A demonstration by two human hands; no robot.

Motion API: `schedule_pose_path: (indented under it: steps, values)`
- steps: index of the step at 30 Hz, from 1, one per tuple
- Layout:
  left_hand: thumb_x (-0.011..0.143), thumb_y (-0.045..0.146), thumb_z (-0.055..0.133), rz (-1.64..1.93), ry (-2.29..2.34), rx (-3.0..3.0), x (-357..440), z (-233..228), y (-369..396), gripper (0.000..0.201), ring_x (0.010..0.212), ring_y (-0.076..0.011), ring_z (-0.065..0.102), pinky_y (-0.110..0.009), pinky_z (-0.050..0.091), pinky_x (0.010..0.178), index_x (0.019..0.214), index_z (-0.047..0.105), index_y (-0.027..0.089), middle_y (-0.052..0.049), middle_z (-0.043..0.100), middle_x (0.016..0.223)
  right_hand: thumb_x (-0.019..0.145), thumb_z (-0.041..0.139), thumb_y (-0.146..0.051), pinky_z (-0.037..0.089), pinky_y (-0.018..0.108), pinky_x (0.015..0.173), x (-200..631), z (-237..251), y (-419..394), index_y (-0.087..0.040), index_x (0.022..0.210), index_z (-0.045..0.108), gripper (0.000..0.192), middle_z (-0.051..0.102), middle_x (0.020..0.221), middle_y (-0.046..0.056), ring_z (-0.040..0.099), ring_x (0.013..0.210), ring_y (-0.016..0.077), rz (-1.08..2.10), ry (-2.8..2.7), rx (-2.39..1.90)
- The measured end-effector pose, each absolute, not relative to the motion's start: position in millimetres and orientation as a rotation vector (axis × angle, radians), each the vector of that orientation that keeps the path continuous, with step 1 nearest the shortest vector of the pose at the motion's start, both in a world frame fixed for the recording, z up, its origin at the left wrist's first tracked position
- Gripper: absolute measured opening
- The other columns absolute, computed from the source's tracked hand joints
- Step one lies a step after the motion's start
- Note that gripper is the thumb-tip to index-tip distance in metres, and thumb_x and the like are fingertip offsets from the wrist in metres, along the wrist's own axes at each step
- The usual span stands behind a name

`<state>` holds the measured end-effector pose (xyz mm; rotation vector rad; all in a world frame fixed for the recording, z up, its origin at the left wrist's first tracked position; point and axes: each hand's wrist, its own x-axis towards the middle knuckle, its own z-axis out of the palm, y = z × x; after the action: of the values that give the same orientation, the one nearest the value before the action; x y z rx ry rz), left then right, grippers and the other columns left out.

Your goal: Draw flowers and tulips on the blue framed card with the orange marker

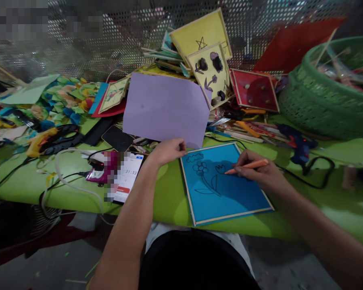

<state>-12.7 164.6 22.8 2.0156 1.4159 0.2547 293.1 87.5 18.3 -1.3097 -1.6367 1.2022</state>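
Observation:
A blue card (230,201) with thin wooden strips along its edges lies on the green tabletop in front of me. Dark outlines on it show a cloud, a flower with leaves and a small tulip-like shape. My right hand (254,167) grips an orange pen (255,164), its tip at the tulip shape. My left hand (170,151) is curled at the card's upper left corner, fingertips against the edge; part of its grip is hidden. To its left lies a phone (128,177) showing a timer. A purple sheet (166,106) stands just behind my left hand.
Framed yellow cards (207,76) and a red card (255,90) lean at the back. A green basket (302,96) stands at right, near a dark blue glue gun (299,141) with its cable. Paper scraps (63,98), a yellow-black tool (53,139) and cables lie left.

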Motion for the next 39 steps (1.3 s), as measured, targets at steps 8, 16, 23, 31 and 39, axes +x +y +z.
schedule_pose_path:
  steps: [8, 16, 23, 31, 39]
  values:
    - [0.083, 0.033, 0.068, 0.226, 1.405, 2.007, -13.9, 20.3, 166.5, 0.013, 0.071, -0.0167, 0.057, -0.028, 0.035, 0.061, 0.086, 0.063, 0.022, 0.0, 0.066, 0.077, 0.076, 0.081, -0.05, 0.049, 0.028, 0.058, 290.0, 21.2, 88.0, -0.022, 0.071, 0.063, 0.034, 0.061, 0.065, -0.001, 0.068, 0.066, 0.0185, 1.224, -1.618, -1.334]
    - [0.082, 0.033, 0.067, 0.245, 1.402, 2.012, -13.3, 21.1, 166.0, 0.013, 0.073, -0.0174, 0.058, -0.029, 0.038, 0.064, 0.085, 0.063, 0.022, -0.001, 0.067, 0.079, 0.077, 0.08, -0.045, 0.045, 0.028, 0.056, 291.5, 22.8, 89.0, -0.023, 0.072, 0.062, 0.029, 0.061, 0.063, -0.002, 0.069, 0.066, 0.0193, 1.207, -1.633, -1.327]
    - [0.083, 0.034, 0.067, 0.217, 1.407, 2.03, -12.9, 23.3, 166.8, 0.013, 0.073, -0.0172, 0.058, -0.028, 0.037, 0.063, 0.087, 0.064, 0.022, 0.0, 0.066, 0.078, 0.079, 0.079, -0.041, 0.048, 0.029, 0.059, 295.8, 16.9, 89.9, -0.022, 0.074, 0.062, 0.026, 0.062, 0.064, -0.002, 0.067, 0.063, 0.0175, 1.236, -1.624, -1.312]
    - [0.083, 0.034, 0.066, 0.195, 1.422, 2.022, -10.7, 29.6, 163.1, 0.013, 0.076, -0.018, 0.058, -0.029, 0.036, 0.066, 0.087, 0.062, 0.021, -0.001, 0.067, 0.081, 0.073, 0.084, -0.044, 0.049, 0.029, 0.056, 289.8, 23.5, 90.2, -0.023, 0.068, 0.061, 0.032, 0.06, 0.063, -0.002, 0.065, 0.06, 0.0165, 1.238, -1.52, -1.346]
    - [0.084, 0.032, 0.066, 0.191, 1.41, 2.039, -12.5, 25.6, 166.2, 0.012, 0.076, -0.0178, 0.058, -0.029, 0.035, 0.066, 0.088, 0.063, 0.021, -0.001, 0.067, 0.082, 0.073, 0.083, -0.041, 0.046, 0.028, 0.054, 295.6, 23.0, 88.0, -0.023, 0.07, 0.062, 0.028, 0.061, 0.058, -0.002, 0.065, 0.059, 0.0178, 1.27, -1.508, -1.353]
